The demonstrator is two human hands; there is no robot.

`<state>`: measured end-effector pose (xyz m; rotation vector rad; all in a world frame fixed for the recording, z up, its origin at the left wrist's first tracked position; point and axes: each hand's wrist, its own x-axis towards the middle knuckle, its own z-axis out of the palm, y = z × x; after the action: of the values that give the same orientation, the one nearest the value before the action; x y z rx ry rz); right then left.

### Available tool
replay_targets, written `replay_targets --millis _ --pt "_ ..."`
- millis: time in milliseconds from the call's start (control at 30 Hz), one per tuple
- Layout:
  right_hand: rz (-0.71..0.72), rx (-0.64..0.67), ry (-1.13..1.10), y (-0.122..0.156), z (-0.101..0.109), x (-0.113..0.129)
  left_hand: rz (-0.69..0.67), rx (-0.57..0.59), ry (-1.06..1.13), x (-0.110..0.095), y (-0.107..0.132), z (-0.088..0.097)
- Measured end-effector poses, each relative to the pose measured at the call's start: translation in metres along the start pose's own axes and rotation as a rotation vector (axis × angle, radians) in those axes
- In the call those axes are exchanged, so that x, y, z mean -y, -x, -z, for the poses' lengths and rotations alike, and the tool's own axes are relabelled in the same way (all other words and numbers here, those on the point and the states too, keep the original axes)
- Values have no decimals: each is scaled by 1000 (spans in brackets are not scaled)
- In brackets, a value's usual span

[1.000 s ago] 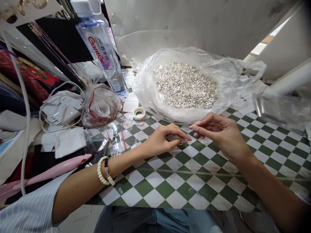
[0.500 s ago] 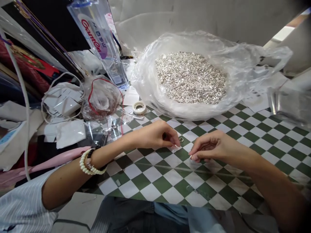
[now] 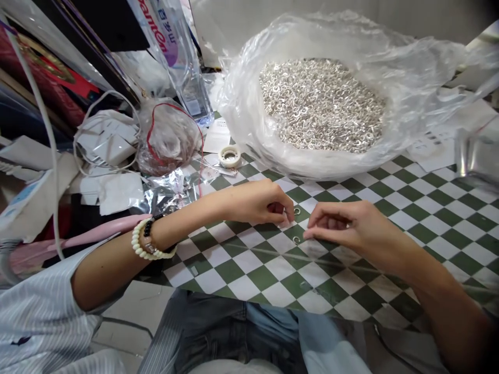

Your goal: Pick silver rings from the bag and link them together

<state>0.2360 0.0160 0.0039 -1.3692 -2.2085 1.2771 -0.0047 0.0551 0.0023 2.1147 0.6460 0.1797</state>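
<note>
Over the green-and-white checked table, my left hand has its fingers bent down and pinched together; anything between the tips is too small to make out. A small silvery open ring lies just beyond those fingertips. My right hand faces it from the right, thumb and forefinger closed at the tips, with no object clearly showing there. Just left of the right fingertips, a second small silvery ring rests on the table. Behind both hands, a clear plastic bag stands open, heaped with small silvery metal pieces.
A white tape roll sits left of the bag. Farther left are a large plastic bottle, a tied plastic bag with red string, white paper pieces and a white cable. Clear plastic packaging lies at the right.
The camera view has shifted, so the scene sits higher. A ring now shows on the table beside my right fingertips, where a small pale thing was at the fingertips before.
</note>
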Motion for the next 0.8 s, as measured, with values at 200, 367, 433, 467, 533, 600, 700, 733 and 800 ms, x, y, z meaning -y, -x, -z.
replay_targets --millis 200,367,433,467,533,600,700,733,800 --pt "407 -20 367 -4 6 -9 145 -51 -466 -26 4 -6" --pt "396 -73 290 -13 3 -14 -74 -238 -1191 -47 7 -7" --pt "380 -107 251 -15 3 -13 -310 -281 -1360 -53 8 -8" --pt "361 -109 236 -16 3 -12 -438 -285 -1407 -56 8 -9" --pt "300 -99 194 -17 4 -10 -585 -299 -1434 -60 8 -14" --pt "206 -71 123 -18 5 -9 -411 -384 -1395 -62 9 -18" --pt "24 -32 -24 -21 7 -10 394 -555 -1139 -53 18 -16" --pt "-35 -31 -72 -22 7 -11 613 -571 -1024 -47 23 -13" --pt "-129 -61 -154 -26 8 -14 819 -526 -819 -33 37 -7"
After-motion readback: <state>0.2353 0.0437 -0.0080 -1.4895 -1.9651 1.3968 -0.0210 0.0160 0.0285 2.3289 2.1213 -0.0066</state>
